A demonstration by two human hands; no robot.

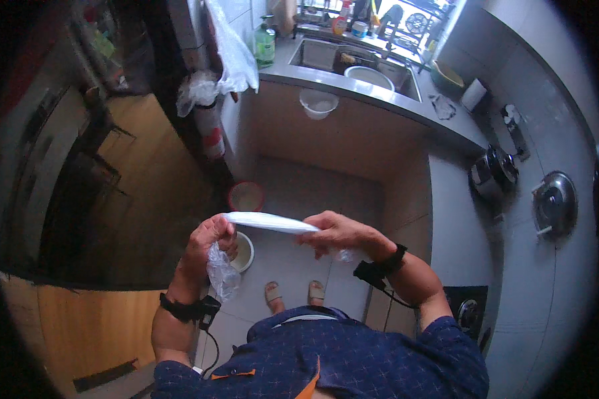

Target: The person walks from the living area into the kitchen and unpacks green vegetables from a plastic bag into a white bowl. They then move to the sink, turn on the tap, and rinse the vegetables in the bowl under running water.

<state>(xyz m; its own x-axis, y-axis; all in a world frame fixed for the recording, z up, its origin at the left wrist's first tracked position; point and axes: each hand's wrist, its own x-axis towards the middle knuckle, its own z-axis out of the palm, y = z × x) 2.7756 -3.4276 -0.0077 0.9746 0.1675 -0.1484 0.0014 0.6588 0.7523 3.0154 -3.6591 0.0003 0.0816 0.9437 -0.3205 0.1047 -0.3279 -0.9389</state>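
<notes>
A white plastic bag (272,222), gathered into a narrow strip, is stretched between my two hands at about waist height. My left hand (212,233) pinches one end, and a crumpled clear part of the bag (223,274) hangs below that fist. The opposite end is gripped in my right hand (332,232), with a small clear bit showing beneath its wrist. Both forearms wear black straps with cables. Under my left hand, partly hidden by it, a white round bucket (246,253) stands on the tiled floor.
Ahead is a metal sink (319,54) holding a white basin (369,76). A green pump bottle (265,45) stands at its left. Plastic bags (234,55) hang by the doorway. A red-rimmed bin (246,196) is on the floor. An electric cooker (493,172) sits on the right counter (459,224).
</notes>
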